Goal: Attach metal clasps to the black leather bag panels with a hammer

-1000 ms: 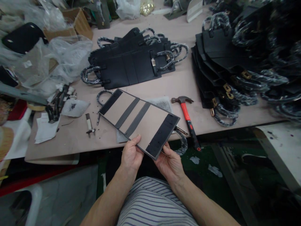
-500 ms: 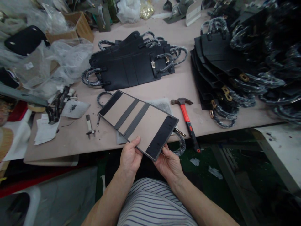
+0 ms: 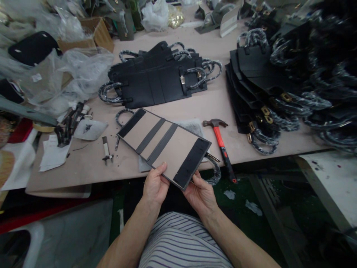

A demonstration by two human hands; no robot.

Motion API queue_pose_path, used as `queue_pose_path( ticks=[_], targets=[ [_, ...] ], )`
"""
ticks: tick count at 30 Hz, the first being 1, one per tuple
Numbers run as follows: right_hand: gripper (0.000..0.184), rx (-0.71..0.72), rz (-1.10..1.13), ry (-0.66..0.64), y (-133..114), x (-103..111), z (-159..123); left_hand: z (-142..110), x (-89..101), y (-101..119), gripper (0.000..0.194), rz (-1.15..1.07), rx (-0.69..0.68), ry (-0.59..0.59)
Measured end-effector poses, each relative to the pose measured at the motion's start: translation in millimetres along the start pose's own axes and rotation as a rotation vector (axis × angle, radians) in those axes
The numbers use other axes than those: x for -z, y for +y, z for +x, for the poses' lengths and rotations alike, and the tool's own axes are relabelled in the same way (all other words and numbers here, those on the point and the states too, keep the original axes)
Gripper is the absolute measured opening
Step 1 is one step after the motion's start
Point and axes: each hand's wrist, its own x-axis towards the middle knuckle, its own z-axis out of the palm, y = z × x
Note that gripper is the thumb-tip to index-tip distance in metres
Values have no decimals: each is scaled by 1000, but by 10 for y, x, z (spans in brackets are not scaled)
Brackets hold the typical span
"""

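Observation:
A flat handbag panel [image 3: 180, 152] lies tilted at the table's front edge, its beige inner side up, with black strips across it. Wrapped handles stick out at both ends. My left hand [image 3: 156, 186] grips the near long edge, thumb on top and fingers underneath. At the right near corner my right hand [image 3: 201, 193] pinches the panel's end, most of its fingers hidden below. A hammer [image 3: 220, 143] with a red and black handle rests to the right, its grip reaching past the table edge. Beside it the metal tip of a tool [image 3: 213, 157] shows from behind the panel.
Black handbag panels [image 3: 156, 83] with plastic-wrapped handles are stacked behind. A larger pile [image 3: 251, 70] with gold clasps stands at the right. Left are a small white-handled tool [image 3: 106, 149], plastic bags [image 3: 83, 70] and a cardboard box [image 3: 102, 35]. The table edge [image 3: 111, 183] runs before me.
The camera view has shifted slightly. Both hands keep the same hold on the panel, which stays in nearly the same position.

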Motion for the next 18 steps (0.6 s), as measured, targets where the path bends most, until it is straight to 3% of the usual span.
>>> queue_pose_path(
  ticks=[18],
  targets=[
    [31,51,-131,-27,37,-35,-52,-5,101,24,43,-62,40,2]
  ],
)
